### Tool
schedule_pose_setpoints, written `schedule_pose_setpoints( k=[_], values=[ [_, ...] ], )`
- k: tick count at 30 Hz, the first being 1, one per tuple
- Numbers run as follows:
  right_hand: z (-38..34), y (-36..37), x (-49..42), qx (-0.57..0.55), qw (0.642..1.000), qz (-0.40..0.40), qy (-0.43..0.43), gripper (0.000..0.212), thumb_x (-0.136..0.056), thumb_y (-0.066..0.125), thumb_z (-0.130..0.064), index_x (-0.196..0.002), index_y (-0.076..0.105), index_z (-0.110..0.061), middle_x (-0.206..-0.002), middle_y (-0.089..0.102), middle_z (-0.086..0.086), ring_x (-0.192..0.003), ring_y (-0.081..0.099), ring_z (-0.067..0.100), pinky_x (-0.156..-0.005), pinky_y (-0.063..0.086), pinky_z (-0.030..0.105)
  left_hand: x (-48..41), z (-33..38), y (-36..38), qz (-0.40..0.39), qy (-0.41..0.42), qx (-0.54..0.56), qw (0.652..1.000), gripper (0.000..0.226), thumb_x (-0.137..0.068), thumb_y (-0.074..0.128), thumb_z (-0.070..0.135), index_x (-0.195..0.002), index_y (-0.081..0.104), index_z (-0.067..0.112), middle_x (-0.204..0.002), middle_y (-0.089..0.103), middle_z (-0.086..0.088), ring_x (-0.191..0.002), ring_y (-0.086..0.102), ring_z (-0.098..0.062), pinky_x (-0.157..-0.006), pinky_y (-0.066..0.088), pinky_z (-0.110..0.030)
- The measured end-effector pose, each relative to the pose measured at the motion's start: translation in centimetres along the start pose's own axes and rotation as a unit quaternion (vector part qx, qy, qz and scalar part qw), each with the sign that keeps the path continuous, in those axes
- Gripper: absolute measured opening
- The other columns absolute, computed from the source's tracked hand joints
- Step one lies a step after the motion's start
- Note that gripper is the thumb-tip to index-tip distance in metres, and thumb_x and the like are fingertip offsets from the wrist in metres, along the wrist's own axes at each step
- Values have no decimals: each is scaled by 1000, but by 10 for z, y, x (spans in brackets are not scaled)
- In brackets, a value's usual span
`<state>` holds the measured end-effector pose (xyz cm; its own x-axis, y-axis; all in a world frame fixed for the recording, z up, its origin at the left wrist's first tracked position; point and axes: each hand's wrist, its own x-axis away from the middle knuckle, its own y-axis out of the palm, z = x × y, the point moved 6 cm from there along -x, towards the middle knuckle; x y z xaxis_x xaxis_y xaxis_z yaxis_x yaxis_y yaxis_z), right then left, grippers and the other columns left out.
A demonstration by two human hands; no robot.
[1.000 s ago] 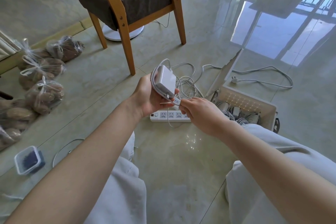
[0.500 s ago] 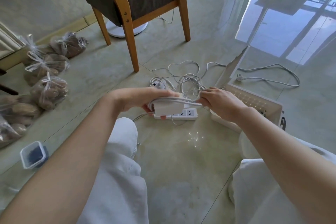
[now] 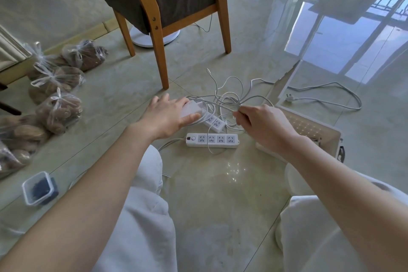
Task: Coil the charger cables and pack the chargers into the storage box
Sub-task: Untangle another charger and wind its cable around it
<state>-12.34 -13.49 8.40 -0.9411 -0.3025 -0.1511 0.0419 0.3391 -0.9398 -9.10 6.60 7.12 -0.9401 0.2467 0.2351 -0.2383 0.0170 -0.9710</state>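
**newbie:** Charger (image 3: 193, 108) is on the floor just behind the power strip (image 3: 212, 140). My left hand (image 3: 167, 117) is laid over it, fingers straight and spread. My right hand (image 3: 262, 126) pinches the cable (image 3: 231, 97) behind the strip's right end. Tips?

**oldhand:** Pin the brick and feed even loops, no yanking the tangle. Its long side looks to run left-right, cable end facing right, though your hand hides a lot

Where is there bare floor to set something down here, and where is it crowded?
Bare: the floor between the knees, nearer than the power strip, and the stretch between the bags and the chair leg. Crowded: beyond the strip, where loose cables sprawl up to the box.
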Motion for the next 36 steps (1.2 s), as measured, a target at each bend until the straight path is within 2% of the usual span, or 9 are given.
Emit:
schedule_pose_setpoints(
  k=[5, 10, 13, 17, 20, 23, 26, 30, 36],
  values=[
    [-32, 2, 20, -72, 997, -8, -33, 33, -99, 33, -32, -90, 61, -15, -76, 66, 5, -68, 60, 30, -64, 48, 35, -4, 13, -3, 72, -6, -11, 997, 65, -94, 21, 59, -136, 36, 12, -131, 52, -14, -120, 38, -30, -99, 24, -41],
    [-56, 13, 36, -114, 990, -49, -69, 26, -100, 32, -28, -101, 57, -18, -86, 66, 2, -75, 60, 28, -65, 41, 33, -9, 19, 2, 71, -87, 198, 974, 64, -95, 21, 58, -131, 41, 9, -125, 53, -20, -122, 42, -35, -102, 31, -42],
    [-60, 19, 40, -141, 985, -64, -77, 23, -100, 32, -25, -103, 53, -17, -89, 65, 3, -77, 59, 28, -66, 41, 34, -16, 28, 10, 30, -117, 430, 895, 68, -92, 20, 66, -120, 49, 11, -115, 61, -15, -113, 55, -30, -96, 42, -41],
    [-57, 31, 42, -111, 986, -92, -88, 21, -99, 29, -26, -104, 49, -20, -90, 64, 2, -77, 58, 28, -66, 45, 37, -15, 48, 9, -21, -137, 629, 765, 56, -98, 17, 56, -121, 51, 18, -82, 65, -8, -72, 60, -18, -60, 44, -27],
    [-50, 37, 39, -91, 988, -100, -74, 20, -99, 30, -25, -105, 49, -20, -90, 64, 3, -75, 57, 29, -63, 42, 35, -14, 55, 10, -63, -111, 710, 692, 59, -99, 17, 54, -132, 45, 15, -78, 68, -7, -78, 61, -20, -64, 45, -29],
    [-44, 37, 34, -86, 990, -98, -61, 20, -99, 32, -25, -105, 50, -20, -93, 65, 2, -79, 58, 31, -60, 40, 34, -10, 63, 7, -98, -86, 759, 638, 56, -100, 19, 53, -127, 48, 13, -75, 70, -7, -80, 62, -21, -70, 46, -32],
    [-37, 35, 29, -53, 992, -105, -47, 21, -99, 32, -25, -108, 51, -20, -92, 64, 3, -75, 57, 31, -58, 31, 30, -8, 67, 3, -109, -67, 768, 628, 52, -100, 22, 50, -125, 51, 14, -88, 64, -10, -76, 64, -21, -66, 47, -32],
    [-26, 33, 23, -36, 994, -100, -21, 20, -99, 33, -20, -107, 51, -19, -87, 62, 6, -69, 51, 29, -58, 34, 31, -5, 61, 3, -92, -82, 745, 655, 50, -99, 22, 48, -109, 60, 15, -83, 66, -10, -73, 64, -21, -58, 45, -28],
    [-9, 38, 17, -13, 994, -113, -7, 17, -94, 37, -12, -100, 51, -19, -74, 46, -4, -66, 45, 27, -58, 33, 30, 1, 61, -3, -137, -58, 775, 614, 46, -99, 25, 44, -106, 59, 13, -90, 62, -12, -70, 62, -23, -52, 46, -24]
  ],
)
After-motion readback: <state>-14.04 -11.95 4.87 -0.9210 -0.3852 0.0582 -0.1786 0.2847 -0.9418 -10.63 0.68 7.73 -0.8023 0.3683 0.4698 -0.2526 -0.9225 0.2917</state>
